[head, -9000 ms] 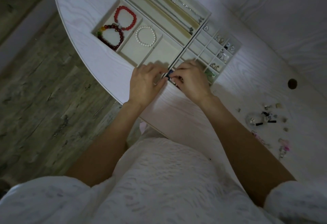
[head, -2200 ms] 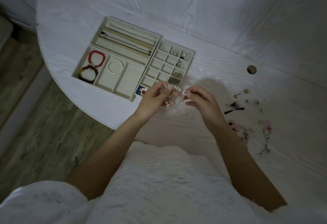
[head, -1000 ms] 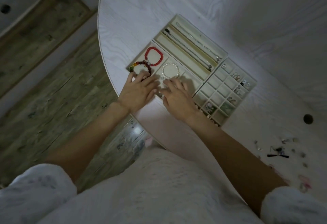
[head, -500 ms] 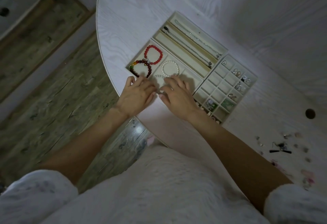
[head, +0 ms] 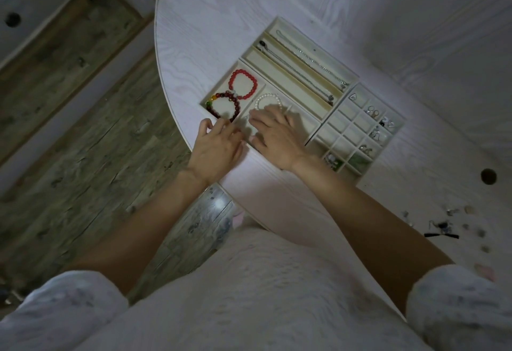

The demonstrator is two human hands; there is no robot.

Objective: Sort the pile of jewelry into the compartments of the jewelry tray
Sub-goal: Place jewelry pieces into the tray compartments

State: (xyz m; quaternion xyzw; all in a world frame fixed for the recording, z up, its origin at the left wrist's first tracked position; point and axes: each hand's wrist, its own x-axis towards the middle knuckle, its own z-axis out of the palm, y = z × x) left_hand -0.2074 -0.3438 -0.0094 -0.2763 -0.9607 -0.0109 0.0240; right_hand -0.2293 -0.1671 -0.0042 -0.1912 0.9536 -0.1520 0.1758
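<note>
The beige jewelry tray (head: 250,50) lies on the white table. Its left compartments hold a red bead bracelet (head: 243,84), a dark multicoloured bracelet (head: 223,107) and a white pearl bracelet (head: 268,100). Long slots at the back hold chains (head: 307,60). The small grid (head: 360,128) on the right holds earrings and rings. My left hand (head: 217,146) rests at the tray's near edge by the dark bracelet. My right hand (head: 275,135) lies over the pearl bracelet's compartment, fingers spread on a second pearl strand that they mostly hide. The loose jewelry pile (head: 448,226) sits far right.
The table's curved edge (head: 177,117) runs just left of the tray, with wooden floor (head: 69,134) beyond. A round cable hole (head: 488,176) is in the tabletop to the right of the tray. My lap in white clothing fills the bottom of the view.
Since 2.2 s ago both hands carried a pearl strand from in front of the tray to the bracelet compartment. Over the last second the hands shifted only slightly there.
</note>
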